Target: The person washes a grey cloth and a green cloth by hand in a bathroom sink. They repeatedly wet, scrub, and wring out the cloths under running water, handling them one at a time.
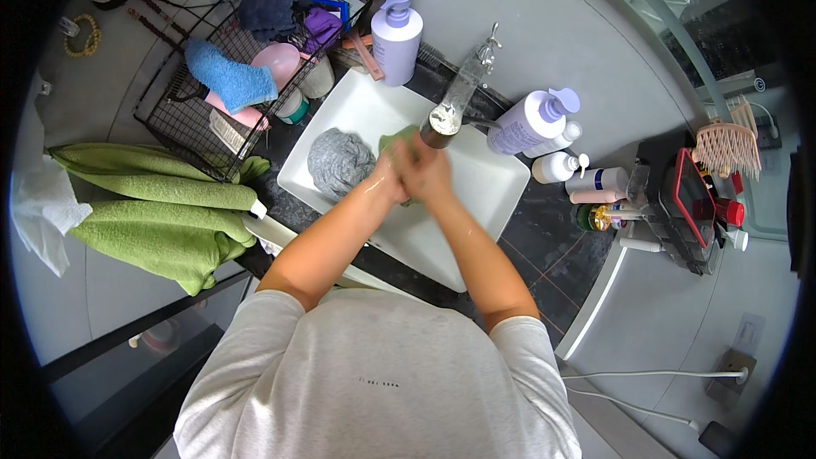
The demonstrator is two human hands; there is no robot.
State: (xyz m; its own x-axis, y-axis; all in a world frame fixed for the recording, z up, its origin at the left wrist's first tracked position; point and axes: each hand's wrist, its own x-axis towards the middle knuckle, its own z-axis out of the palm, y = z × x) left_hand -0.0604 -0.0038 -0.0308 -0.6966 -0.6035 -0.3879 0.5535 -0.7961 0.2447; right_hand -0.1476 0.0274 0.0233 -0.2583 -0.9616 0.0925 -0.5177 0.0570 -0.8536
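Observation:
Over the white rectangular washbasin [440,255], my left hand [390,173] and my right hand [427,171] press together around a green cloth [396,138]. Motion blurs both hands, and their fingers hide most of the cloth. Water glistens on my left wrist. Just above my right hand is the dark spout end of the faucet [440,131]. A bunched grey cloth [341,164] lies in the basin to the left of my left hand.
Lilac pump bottles [396,44] [526,121] stand beside the basin. A black wire basket [185,134] holds a blue cloth [229,73]. Green towels [159,223] hang at left. Small bottles [556,167] and a black organizer [663,204] crowd the right side. White cables [650,374] run at lower right.

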